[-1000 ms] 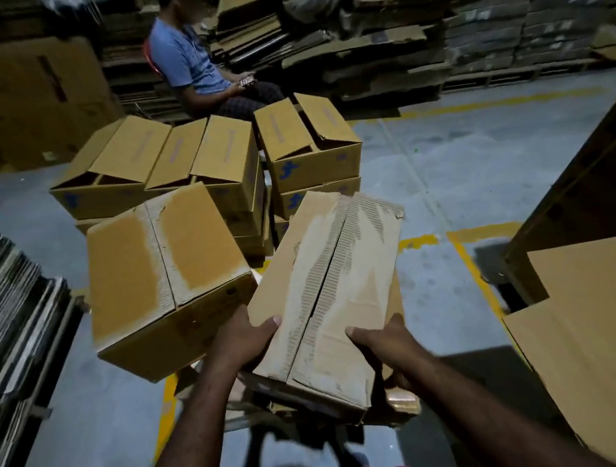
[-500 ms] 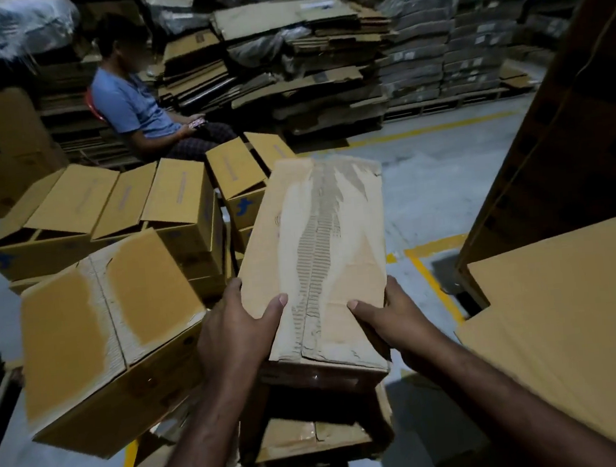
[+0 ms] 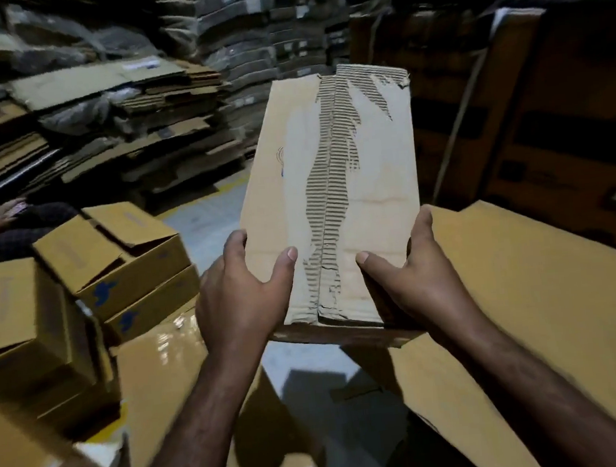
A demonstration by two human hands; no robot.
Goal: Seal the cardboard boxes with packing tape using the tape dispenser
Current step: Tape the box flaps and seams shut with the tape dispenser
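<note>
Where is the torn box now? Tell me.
In the head view the torn box is centre frame, held between the left hand and right hand, open boxes to its left, a flat cardboard sheet to its right.

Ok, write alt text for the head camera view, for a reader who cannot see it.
The left hand and right hand grip a narrow cardboard box by its sides, thumbs on top; its upper face is torn down the middle to bare corrugation. At left sit open boxes, with stacks of flattened cardboard behind, in a dim warehouse.
</note>
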